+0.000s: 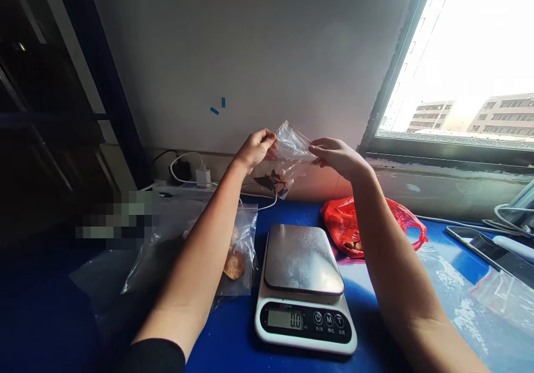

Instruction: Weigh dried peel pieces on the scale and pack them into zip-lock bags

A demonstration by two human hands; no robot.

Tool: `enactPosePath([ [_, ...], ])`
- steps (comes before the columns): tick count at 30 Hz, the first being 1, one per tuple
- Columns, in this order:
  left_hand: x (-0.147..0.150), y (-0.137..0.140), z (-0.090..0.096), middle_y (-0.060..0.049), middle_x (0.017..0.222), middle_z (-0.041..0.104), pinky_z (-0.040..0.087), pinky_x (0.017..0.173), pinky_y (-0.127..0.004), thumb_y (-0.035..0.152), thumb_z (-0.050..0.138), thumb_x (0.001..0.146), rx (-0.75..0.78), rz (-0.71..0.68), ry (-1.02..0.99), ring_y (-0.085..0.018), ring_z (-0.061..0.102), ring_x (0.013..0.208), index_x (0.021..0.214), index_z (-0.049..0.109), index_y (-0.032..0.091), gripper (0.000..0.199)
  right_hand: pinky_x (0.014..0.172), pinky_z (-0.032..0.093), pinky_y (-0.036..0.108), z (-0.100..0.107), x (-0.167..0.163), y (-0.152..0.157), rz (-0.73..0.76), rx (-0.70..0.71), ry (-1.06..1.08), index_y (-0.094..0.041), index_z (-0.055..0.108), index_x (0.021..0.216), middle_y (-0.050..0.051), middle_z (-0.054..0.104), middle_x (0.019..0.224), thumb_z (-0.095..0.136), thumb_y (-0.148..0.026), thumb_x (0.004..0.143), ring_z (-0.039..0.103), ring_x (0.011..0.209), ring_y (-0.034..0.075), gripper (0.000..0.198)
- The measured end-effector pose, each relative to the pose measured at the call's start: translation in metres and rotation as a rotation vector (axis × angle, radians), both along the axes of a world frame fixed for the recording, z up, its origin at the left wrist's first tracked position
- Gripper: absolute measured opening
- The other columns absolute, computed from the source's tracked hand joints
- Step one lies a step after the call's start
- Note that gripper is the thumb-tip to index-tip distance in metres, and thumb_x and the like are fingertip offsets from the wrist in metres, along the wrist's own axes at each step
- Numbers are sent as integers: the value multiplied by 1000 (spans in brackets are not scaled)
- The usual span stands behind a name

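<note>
Between my two hands hangs a clear zip bag point(292, 145), raised above the far side of the table. Some brown dried pieces point(277, 180) lie in its lower part; their kind I cannot make out. My left hand point(256, 149) pinches one upper edge of the bag. Fingers of my right hand point(334, 153) grip the opposite edge. Below stands a white kitchen scale point(306, 320) with a bare metal plate point(302, 259), its display reading 0.0. Behind my right forearm sits a red plastic bag point(340, 222) with brown pieces inside.
Another clear bag point(248, 250) holding a round brown piece point(234, 264) lies left of the scale, partly behind my left forearm. A white charger point(203, 177) with cables is by the wall. At right lie a phone point(471, 242) and flat clear bags point(507, 298) on the blue table point(225, 334).
</note>
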State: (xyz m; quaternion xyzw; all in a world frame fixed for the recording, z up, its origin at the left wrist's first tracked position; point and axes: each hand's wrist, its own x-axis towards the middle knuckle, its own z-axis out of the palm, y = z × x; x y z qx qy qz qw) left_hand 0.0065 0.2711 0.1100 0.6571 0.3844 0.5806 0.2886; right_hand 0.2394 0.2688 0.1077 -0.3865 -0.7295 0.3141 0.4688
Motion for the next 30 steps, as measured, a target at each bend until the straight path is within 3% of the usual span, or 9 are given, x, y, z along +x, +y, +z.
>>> enactPosePath([
  [4,3,-4,3,-1,81,67,50,58,-21,21,54,95,-28,-19,-47,-11,64,60,83,54,19,12,66,50,29,-4,-3,8,-17,16,130,-18,68,106,6,69,86,65,-34,77,61,69,13,34],
  [8,10,-6,4,1,77,68,48,57,-20,17,57,92,-61,-15,-54,-11,66,59,88,58,19,5,59,42,27,4,-8,1,-131,112,149,-17,70,101,3,68,75,63,-26,70,55,61,11,34],
  [14,12,-1,1,3,69,62,49,58,-20,15,57,95,-81,53,-66,-7,61,56,85,60,16,10,63,44,29,8,-16,-9,-118,152,149,-16,68,106,4,71,75,59,-24,65,61,67,14,42],
  [18,8,2,-1,1,79,65,55,64,-26,26,63,96,-104,77,-42,-11,63,66,91,63,12,15,64,45,30,8,-16,-10,-118,153,162,-17,68,105,4,71,76,59,-24,66,61,67,15,41],
  [27,3,2,2,-1,68,68,49,65,-23,12,70,81,-26,91,-34,-11,64,63,72,64,15,11,67,47,32,8,-14,-6,-192,201,111,-17,70,102,6,72,80,57,-23,71,62,70,16,35],
  [30,5,5,1,0,63,65,49,66,-24,11,71,78,30,121,-3,-11,60,60,67,63,15,14,72,48,35,7,-16,-2,-316,266,-22,-17,71,101,8,72,88,59,-25,72,63,77,19,33],
])
